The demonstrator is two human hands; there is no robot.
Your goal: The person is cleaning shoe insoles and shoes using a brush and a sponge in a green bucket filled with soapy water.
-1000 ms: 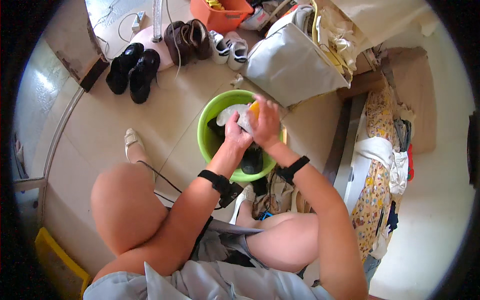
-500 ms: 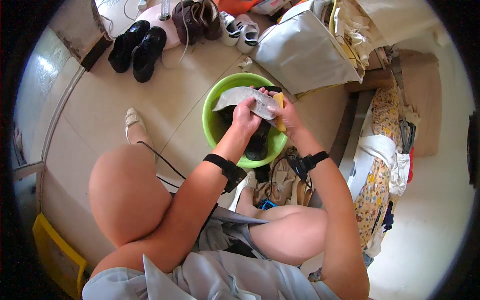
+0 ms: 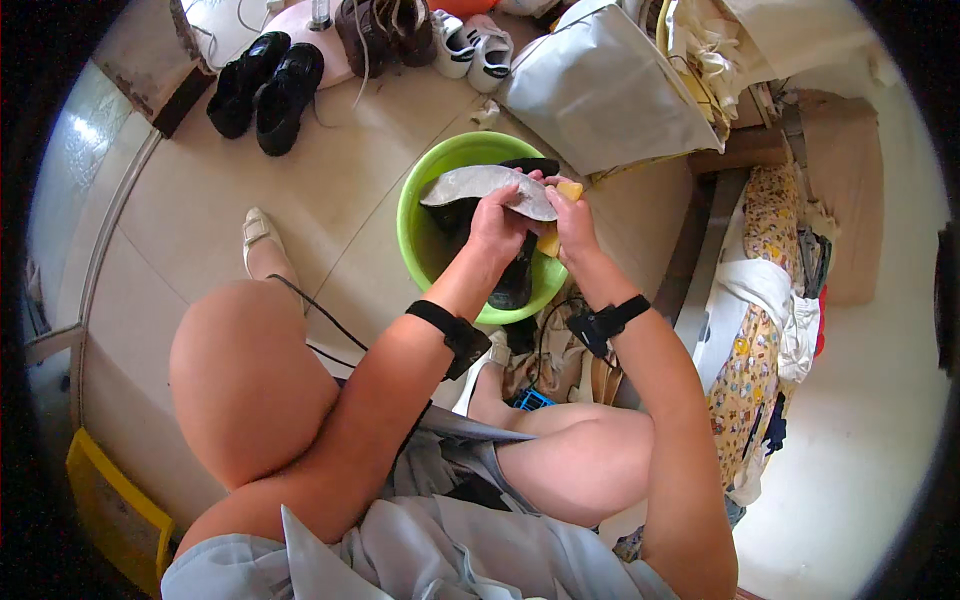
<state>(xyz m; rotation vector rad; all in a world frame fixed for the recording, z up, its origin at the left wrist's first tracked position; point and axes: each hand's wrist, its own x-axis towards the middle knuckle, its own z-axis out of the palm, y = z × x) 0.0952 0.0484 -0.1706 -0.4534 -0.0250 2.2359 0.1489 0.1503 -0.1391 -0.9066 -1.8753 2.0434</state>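
A light grey insole (image 3: 470,184) is held over a green basin (image 3: 408,225), its rounded end pointing left. My left hand (image 3: 496,225) is closed round its middle, thumb on top. At the insole's right end my right hand (image 3: 574,222) grips a yellow bar-shaped thing (image 3: 569,190); the fingers cover most of it, so I cannot tell if it is a brush or soap. Dark shoes (image 3: 514,284) lie in the basin beneath my hands, partly hidden by them.
Black shoes (image 3: 288,100), brown shoes (image 3: 385,35) and white shoes (image 3: 490,60) stand along the far side. A large grey-white bag (image 3: 605,90) is beyond the basin. Patterned cloth (image 3: 745,350) lies at the right; a yellow-framed object (image 3: 120,500) stands lower left.
The right hand and the yellow thing have shifted slightly against the insole's right end, and the yellow thing is tilted differently. The insole remains in my left hand. The whole view has shifted a little.
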